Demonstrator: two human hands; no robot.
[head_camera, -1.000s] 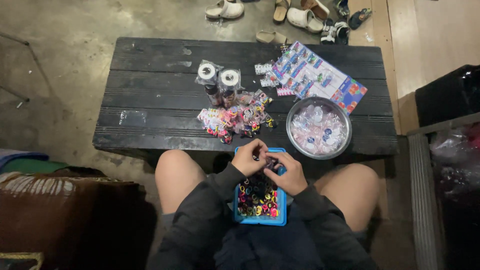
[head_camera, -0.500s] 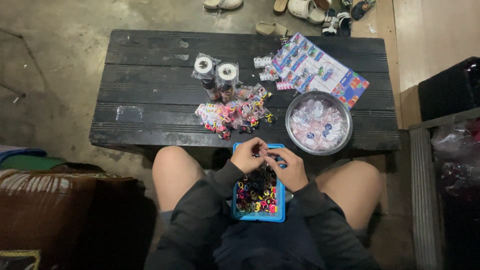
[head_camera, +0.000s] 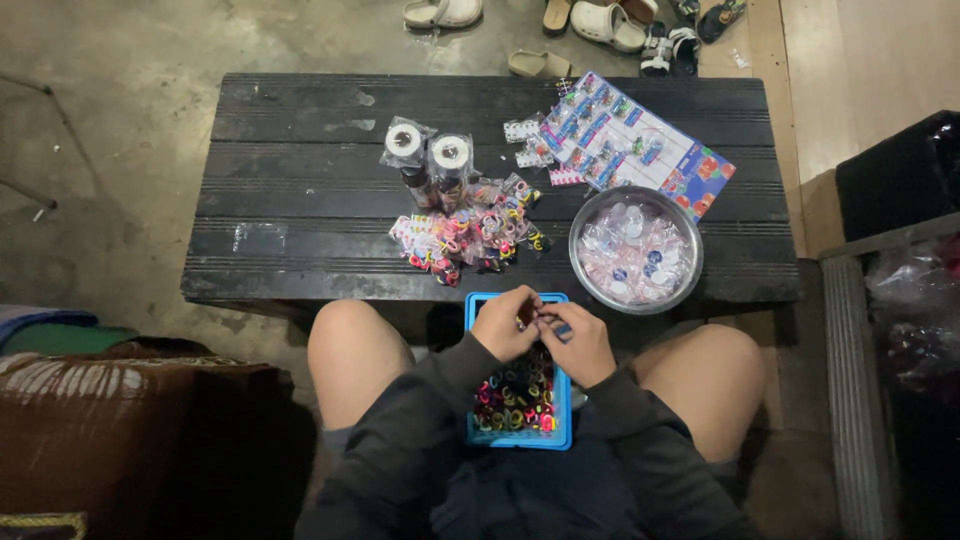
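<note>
A blue tray rests on my lap, filled with several small bright hair bands. My left hand and my right hand meet over the tray's far end, fingertips pinched together on a small item that is too tiny to make out. On the black slatted table in front of my knees lies a pile of small packets of coloured bands.
A metal bowl of clear little bags stands at the table's right front. A printed display card lies behind it. Two tape rolls in bags sit mid-table. Sandals lie on the floor beyond. A brown cushion is at my left.
Both hands have stayed pinched together over the tray, shifting only slightly. The view has tilted a little, so the table sits lower in frame.
</note>
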